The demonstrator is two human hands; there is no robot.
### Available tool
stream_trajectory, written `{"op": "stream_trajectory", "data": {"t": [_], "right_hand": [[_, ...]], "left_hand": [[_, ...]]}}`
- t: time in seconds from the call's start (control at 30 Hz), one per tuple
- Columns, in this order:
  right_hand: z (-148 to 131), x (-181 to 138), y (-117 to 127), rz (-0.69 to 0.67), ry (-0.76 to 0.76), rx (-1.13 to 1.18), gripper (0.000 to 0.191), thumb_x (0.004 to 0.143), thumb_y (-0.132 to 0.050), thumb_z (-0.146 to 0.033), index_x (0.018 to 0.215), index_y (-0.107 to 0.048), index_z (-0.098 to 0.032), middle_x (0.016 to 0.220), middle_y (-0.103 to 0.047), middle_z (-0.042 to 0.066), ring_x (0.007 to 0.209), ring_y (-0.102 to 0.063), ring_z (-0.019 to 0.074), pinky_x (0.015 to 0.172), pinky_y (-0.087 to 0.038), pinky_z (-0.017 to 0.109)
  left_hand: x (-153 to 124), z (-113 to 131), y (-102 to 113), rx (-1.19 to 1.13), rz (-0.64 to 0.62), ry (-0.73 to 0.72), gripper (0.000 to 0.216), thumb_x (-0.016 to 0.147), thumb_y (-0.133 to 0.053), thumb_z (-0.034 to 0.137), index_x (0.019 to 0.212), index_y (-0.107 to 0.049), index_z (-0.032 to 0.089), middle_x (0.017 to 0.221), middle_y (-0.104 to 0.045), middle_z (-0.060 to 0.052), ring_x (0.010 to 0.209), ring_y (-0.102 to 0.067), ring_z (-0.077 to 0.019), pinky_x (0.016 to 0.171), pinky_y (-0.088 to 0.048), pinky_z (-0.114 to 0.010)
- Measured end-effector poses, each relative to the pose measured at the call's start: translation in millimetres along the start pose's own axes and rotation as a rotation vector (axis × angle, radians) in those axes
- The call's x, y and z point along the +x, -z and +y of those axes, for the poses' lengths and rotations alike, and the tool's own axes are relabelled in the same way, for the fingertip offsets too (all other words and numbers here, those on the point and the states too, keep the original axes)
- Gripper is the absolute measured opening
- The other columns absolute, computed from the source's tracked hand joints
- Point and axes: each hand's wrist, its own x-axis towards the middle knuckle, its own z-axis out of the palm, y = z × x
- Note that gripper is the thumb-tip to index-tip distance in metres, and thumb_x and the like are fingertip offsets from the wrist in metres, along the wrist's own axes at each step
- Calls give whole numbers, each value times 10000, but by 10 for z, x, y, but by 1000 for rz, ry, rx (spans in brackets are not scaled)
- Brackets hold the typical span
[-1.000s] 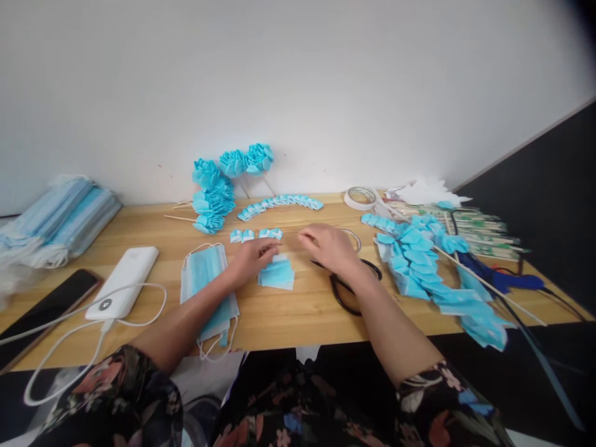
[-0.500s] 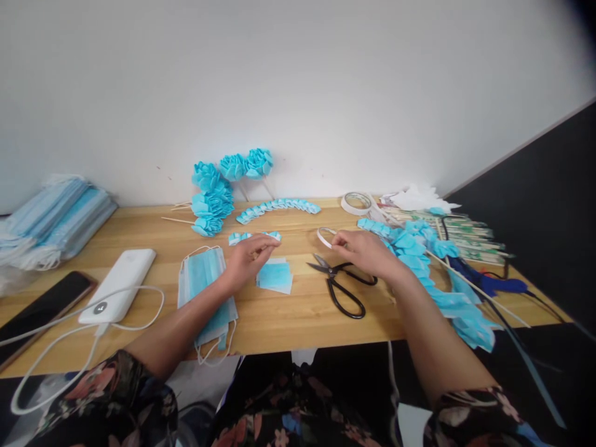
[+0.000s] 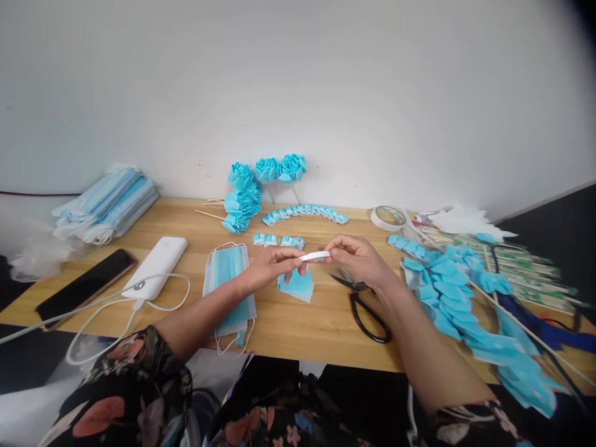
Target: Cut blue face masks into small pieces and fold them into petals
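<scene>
A narrow roll of white tape (image 3: 315, 256) is pinched between both hands, seen nearly edge-on. My left hand (image 3: 274, 266) grips its left end and my right hand (image 3: 357, 257) grips its right end, fingers closed on both sides. Under them on the table lie cut blue rectangles (image 3: 298, 285), partly covered by my left fingers. Black-handled scissors (image 3: 372, 320) rest beneath my right wrist, which hides part of them. Just behind my left hand sit short folded blue strips (image 3: 279, 241), with a curved pleated blue strip (image 3: 305, 213) farther back.
Blue flowers on sticks (image 3: 243, 202) stand and lie by the wall. Blue face masks (image 3: 226, 273) lie left of the cut pieces; a mask stack (image 3: 109, 202), phone (image 3: 86, 282) and power bank (image 3: 156, 267) are farther left. A wider tape roll (image 3: 388, 217) and blue pleated strips (image 3: 447, 298) are right.
My hands have come together; my left hand has moved right and taken hold of the tape roll that my right hand held alone. The view has shifted, so the table's things appear farther right.
</scene>
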Motion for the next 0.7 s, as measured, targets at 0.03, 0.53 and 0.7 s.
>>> {"op": "stream_trajectory", "data": {"t": [0.03, 0.53, 0.7], "right_hand": [[32, -14, -19, 14, 9, -10, 292, 822, -623, -480, 832, -640, -188, 743, -681, 21, 703, -618, 159, 677, -475, 285], [64, -142, -137, 46, 228, -135, 204, 901, -582, -415, 877, -687, -243, 834, -689, 20, 846, -649, 191, 853, -497, 355], [45, -147, -149, 58, 265, -126, 196, 905, -583, -400, 872, -695, -243, 823, -693, 18, 864, -651, 193, 847, -497, 347]], "left_hand": [[0, -8, 1, -23, -1, 24, 333, 830, -643, 432, 913, -723, 120, 739, -669, -47, 540, -532, -89, 514, -449, -222], [-36, -7, -10, 4, -132, 133, 268, 861, -612, 388, 901, -739, 155, 613, -556, 7, 563, -468, -86, 559, -386, -229], [-42, -23, -2, 29, -131, 90, 289, 859, -616, 406, 881, -746, 148, 547, -481, 30, 519, -393, -73, 529, -328, -227]]}}
